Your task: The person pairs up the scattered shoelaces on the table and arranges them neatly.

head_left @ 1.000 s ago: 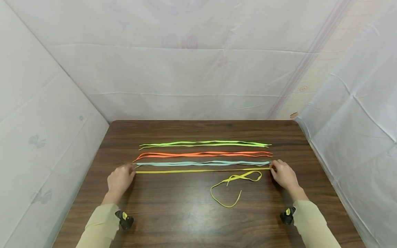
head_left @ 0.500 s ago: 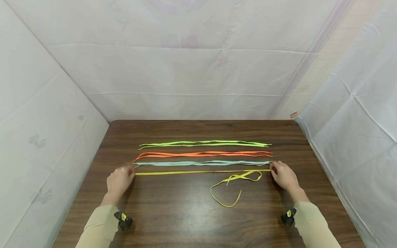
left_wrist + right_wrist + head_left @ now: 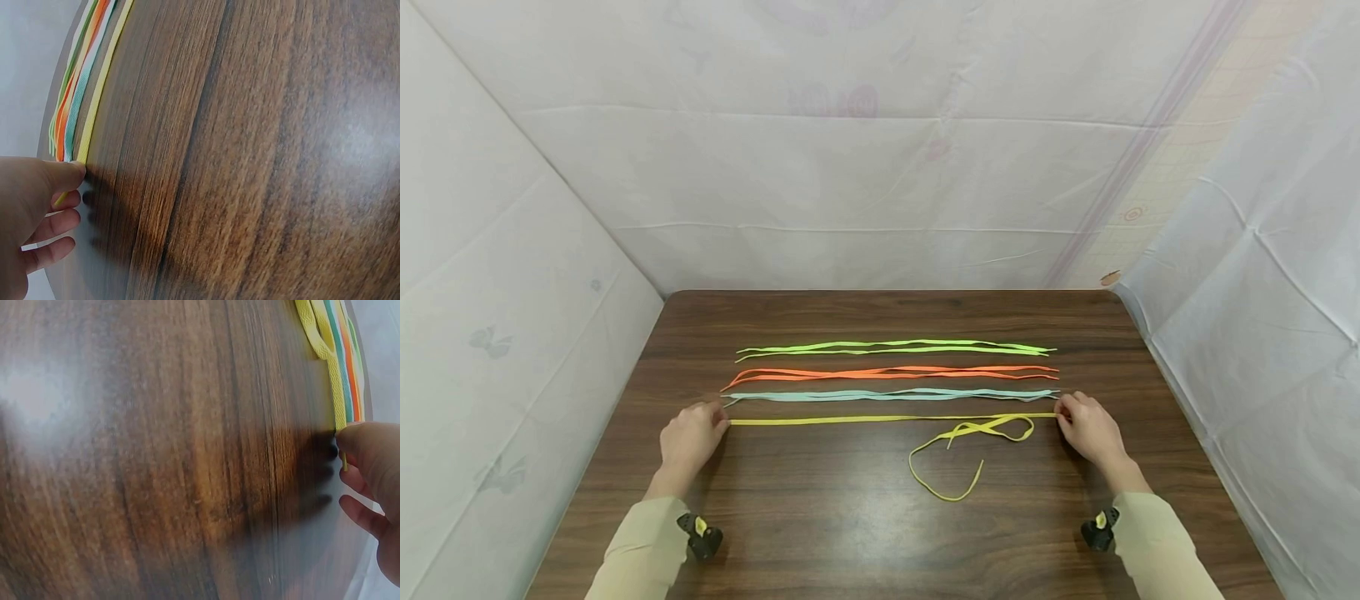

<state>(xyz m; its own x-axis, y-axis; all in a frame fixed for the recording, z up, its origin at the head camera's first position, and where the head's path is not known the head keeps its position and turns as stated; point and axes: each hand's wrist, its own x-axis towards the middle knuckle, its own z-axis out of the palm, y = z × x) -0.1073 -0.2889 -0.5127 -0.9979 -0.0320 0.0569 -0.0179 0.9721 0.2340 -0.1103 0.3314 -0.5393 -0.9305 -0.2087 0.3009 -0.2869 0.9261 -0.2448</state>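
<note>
A yellow shoelace [image 3: 850, 420] stretches straight across the table between both hands. My left hand [image 3: 694, 433] pinches its left end between thumb and index finger; in the left wrist view the tip pokes out below the thumb [image 3: 65, 176]. At the other end my right hand [image 3: 1088, 427] pinches the lace, and the right wrist view has its tip showing under the thumb [image 3: 359, 439]. A second yellow shoelace [image 3: 950, 498] lies loosely looped just in front of the taut one, towards its right end, and overlaps it near the loop.
Beyond the taut lace lie light blue shoelaces [image 3: 820, 396], then orange shoelaces [image 3: 850, 375], then neon green shoelaces [image 3: 880, 343], all side to side. The brown wooden table [image 3: 820, 533] is bordered by white sheeting [image 3: 850, 192] at the back and sides.
Both hands have drawn the taut yellow shoelace slightly towards the near side, away from the light blue ones, so it now meets the loose lace's loop. The other laces stay put.
</note>
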